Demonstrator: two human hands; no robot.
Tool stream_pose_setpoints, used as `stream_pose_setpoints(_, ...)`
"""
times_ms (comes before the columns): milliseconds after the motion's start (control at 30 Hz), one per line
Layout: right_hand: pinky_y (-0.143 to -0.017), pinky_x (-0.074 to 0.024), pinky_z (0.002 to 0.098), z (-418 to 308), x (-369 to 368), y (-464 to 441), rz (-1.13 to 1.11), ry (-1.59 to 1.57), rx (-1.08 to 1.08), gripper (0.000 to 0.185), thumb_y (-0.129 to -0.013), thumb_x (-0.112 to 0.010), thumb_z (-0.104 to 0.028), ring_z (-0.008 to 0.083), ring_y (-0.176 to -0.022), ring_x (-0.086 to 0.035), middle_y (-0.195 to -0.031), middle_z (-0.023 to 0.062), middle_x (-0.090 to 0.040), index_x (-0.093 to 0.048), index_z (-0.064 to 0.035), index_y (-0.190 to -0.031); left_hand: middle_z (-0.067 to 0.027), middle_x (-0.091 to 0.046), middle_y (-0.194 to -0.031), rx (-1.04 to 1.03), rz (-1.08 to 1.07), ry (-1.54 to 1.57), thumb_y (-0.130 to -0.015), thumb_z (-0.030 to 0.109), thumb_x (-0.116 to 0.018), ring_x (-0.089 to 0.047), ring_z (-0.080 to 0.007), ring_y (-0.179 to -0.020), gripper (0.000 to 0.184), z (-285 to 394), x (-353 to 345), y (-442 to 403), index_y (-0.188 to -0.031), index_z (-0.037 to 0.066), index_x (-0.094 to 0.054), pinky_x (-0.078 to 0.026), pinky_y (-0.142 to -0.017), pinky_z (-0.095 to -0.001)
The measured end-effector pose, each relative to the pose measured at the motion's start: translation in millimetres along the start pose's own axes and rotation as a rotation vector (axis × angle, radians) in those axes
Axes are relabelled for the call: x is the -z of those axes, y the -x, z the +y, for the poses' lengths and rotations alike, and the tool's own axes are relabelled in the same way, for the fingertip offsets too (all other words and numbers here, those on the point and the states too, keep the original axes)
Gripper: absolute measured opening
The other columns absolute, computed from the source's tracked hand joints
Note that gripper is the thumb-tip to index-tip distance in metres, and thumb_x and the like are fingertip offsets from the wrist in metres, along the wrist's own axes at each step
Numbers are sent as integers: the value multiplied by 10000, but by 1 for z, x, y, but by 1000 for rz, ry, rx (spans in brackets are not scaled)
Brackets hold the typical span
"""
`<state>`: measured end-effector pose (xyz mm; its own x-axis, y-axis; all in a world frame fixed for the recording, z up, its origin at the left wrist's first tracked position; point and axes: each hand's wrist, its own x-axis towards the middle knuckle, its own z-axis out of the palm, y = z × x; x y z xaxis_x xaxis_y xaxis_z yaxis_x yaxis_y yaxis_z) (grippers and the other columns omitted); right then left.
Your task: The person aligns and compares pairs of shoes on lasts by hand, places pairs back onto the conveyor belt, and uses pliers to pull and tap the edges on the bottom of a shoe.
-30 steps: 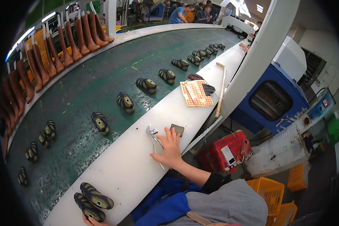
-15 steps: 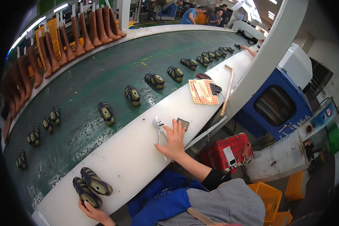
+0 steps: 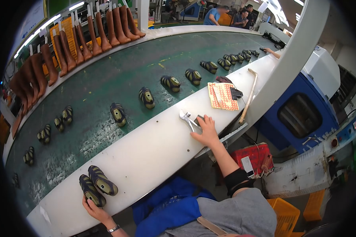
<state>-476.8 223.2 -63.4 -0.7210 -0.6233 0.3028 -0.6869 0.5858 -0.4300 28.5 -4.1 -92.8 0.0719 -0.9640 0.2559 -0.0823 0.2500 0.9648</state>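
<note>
Curled left hand (image 3: 97,213) holds a shoe (image 3: 91,190), seven o'clock; half-open right hand (image 3: 207,133) seemingly reaches pliers (image 3: 187,118), grip unclear; grasping calls for closing.

One shoe (image 3: 91,189) and its mate (image 3: 102,180) sit side by side, close together, at the lower left of the white bench (image 3: 150,154). Both are dark with olive stripes, the opening filled by an olive piece with a small round mark; they slant, openings toward the lower right. Well apart from them, farther along, are the pliers (image 3: 187,117), silver, head to the upper left, handles spread. Just beside the handles is a dark greenish block (image 3: 199,118), mostly covered, its outline unclear.
</note>
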Motion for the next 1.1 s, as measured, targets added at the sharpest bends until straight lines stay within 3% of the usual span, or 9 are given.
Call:
stream_pose_setpoints(200, -1106, -278, 580, 22, 7, -32, 43, 64, 158, 744, -711, -768, -418, 470, -1286, -408, -1380, 268, -484, -570, -53, -1328, -141, -589, -1242, -5, 59, -92, -1036, 222, -440, -557, -219, -1101, 394, -1, 0, 1, -1306, -50, -530, -430, -999, -349)
stream_pose_setpoints(267, -1079, -268, 623, 29, 5, -32, -3, 113, 155, 757, -727, -766, -463, 472, -1272, -413, -1358, 311, -484, -568, -42, -1325, -144, -586, -1258, -72, 79, -133, -1022, 179, -474, -544, -217, -1145, 368, 2, 1, 4, -1312, -39, -534, -404, -1030, -340)
stream_pose_setpoints(367, -1126, -242, 579, -17, 13, -25, 66, 41, 145, 794, -782, -769, -448, 498, -1377, -321, -1438, 348, -410, -509, 39, -1353, -177, -487, -1385, -271, 238, -200, -988, 139, -514, -462, -279, -1287, 400, 9, -1, 13, -1345, -37, -481, -320, -1116, -407)
stream_pose_setpoints(600, -1096, -371, 424, -165, -45, -62, -174, -387, 429, 747, -814, -750, -375, 405, -1353, -432, -1453, 287, -436, -489, 74, -1350, -210, -457, -1425, -547, 108, -334, -891, 195, -589, -447, -337, -1297, 480, 77, -40, 23, -1305, -38, -520, -289, -1135, -459)
stream_pose_setpoints(767, -1029, -444, 447, -263, -130, -115, -370, -316, 333, 962, -787, -724, -504, 413, -1294, -482, -1465, 319, -366, -329, 95, -1428, -235, -428, -1451, -678, -86, -536, -856, 220, -628, -413, -382, -1326, 520, 60, -64, 44, -1311, -14, -534, -246, -1156, -514)
stream_pose_setpoints(933, -959, -494, 425, -318, -184, -149, -454, -94, 22, 789, -755, -751, -444, 388, -1157, -600, -1211, 274, -606, -428, 51, -1278, -283, -331, -1497, -492, -16, -503, -866, 183, -621, -349, -409, -1362, 676, 51, -72, 46, -1425, -90, -359, -271, -1138, -483)
stream_pose_setpoints(1033, -935, -503, 413, -305, -195, -157, -370, -202, 59, 734, -738, -768, -395, 384, -1063, -646, -1092, 238, -664, -456, 43, -1239, -285, -332, -1498, -474, -16, -464, -867, 183, -621, -351, -411, -1360, 694, 50, -74, 46, -1438, -98, -342, -269, -1138, -476)
stream_pose_setpoints(1067, -903, -516, 393, -291, -193, -161, -372, -448, 44, 681, -735, -791, -297, 334, -1016, -666, -1086, 206, -663, -471, 44, -1229, -289, -329, -1500, -477, -16, -457, -867, 182, -620, -350, -413, -1362, 709, 49, -75, 46, -1449, -101, -328, -266, -1136, -482)
stream_pose_setpoints(1100, -894, -515, 374, -277, -182, -166, -652, -953, -137, 606, -760, -786, -177, 271, -1021, -657, -1088, 149, -651, -480, 38, -1238, -292, -329, -1499, -481, -21, -467, -867, 182, -620, -348, -414, -1364, 711, 49, -75, 45, -1450, -101, -326, -267, -1136, -483)
